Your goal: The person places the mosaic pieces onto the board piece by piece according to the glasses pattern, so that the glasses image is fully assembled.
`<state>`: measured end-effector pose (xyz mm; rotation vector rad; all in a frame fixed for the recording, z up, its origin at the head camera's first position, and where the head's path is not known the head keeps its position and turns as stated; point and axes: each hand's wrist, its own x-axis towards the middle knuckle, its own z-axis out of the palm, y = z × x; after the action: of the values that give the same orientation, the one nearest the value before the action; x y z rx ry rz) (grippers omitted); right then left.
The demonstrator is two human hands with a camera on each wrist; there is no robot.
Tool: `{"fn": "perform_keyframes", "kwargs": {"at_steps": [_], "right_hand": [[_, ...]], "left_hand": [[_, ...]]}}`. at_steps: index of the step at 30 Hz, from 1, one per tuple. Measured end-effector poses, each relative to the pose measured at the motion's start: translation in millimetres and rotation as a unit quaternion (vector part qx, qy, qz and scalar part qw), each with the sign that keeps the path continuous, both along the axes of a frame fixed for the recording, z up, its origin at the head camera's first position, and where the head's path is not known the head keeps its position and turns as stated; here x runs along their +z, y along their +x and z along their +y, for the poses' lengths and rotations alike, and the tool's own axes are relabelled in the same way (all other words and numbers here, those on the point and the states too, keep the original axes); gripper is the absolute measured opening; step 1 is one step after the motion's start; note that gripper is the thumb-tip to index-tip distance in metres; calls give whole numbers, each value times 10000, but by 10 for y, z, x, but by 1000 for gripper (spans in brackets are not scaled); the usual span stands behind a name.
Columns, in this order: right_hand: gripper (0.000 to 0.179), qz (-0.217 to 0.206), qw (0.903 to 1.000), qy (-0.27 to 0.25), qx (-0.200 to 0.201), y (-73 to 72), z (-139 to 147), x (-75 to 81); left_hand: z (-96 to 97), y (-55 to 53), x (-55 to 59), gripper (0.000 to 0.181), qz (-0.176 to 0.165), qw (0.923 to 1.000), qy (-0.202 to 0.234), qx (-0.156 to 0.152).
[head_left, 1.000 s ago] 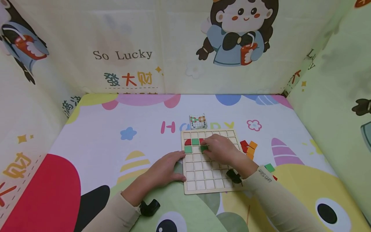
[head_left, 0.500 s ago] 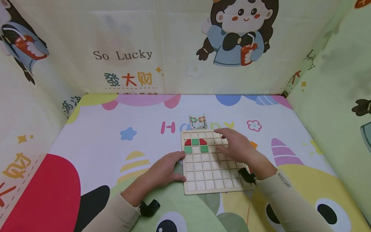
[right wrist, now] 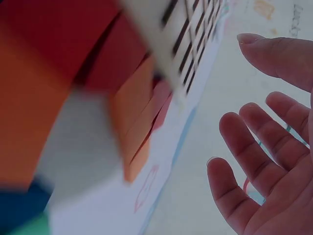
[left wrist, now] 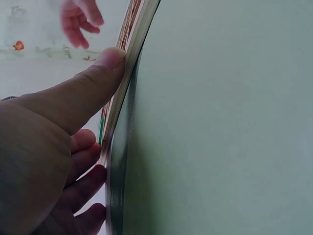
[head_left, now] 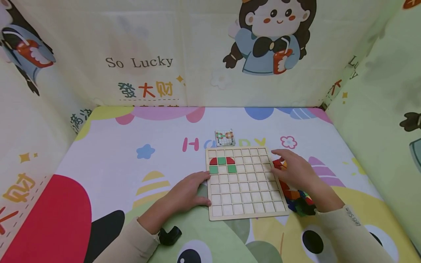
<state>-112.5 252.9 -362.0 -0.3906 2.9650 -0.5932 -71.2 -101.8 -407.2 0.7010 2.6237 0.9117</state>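
A light wooden grid board [head_left: 243,199] lies flat on the table. In its upper left cells sit green squares [head_left: 222,160] and red quarter-round pieces [head_left: 230,160]. My left hand [head_left: 184,191] rests at the board's left edge, fingers and thumb touching the rim; in the left wrist view the thumb [left wrist: 93,81] lies along that edge. My right hand [head_left: 297,171] hovers past the board's right edge, over loose coloured pieces [head_left: 289,193]. In the right wrist view its fingers [right wrist: 254,142] are spread and hold nothing, beside red and orange pieces [right wrist: 134,103].
A small pattern card [head_left: 225,137] with a red, green and orange design stands just behind the board. The loose pieces lie in a pile along the board's right side, partly hidden under my right hand and wrist. A printed cloth [head_left: 171,128] covers the table.
My right hand has let go of the green square in the second filled row and moved right, off the board to the loose pieces. The left hand has stayed put.
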Motion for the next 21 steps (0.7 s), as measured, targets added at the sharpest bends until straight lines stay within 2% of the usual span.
{"fn": "perform_keyframes", "kwargs": {"at_steps": [3, 15, 21], "right_hand": [[65, -52, 9998, -9, -201, 27, 126, 0], [65, 380, 9981, 57, -484, 136, 522, 6], [67, 113, 9980, 120, -608, 185, 621, -31]], "left_hand": [[1, 0, 0, 78, 33, 10000, 5, -23], [-1, 5, 2, 79, 25, 10000, -28, -41], [-3, -4, 3, 78, 69, 9999, 40, -79]]}}
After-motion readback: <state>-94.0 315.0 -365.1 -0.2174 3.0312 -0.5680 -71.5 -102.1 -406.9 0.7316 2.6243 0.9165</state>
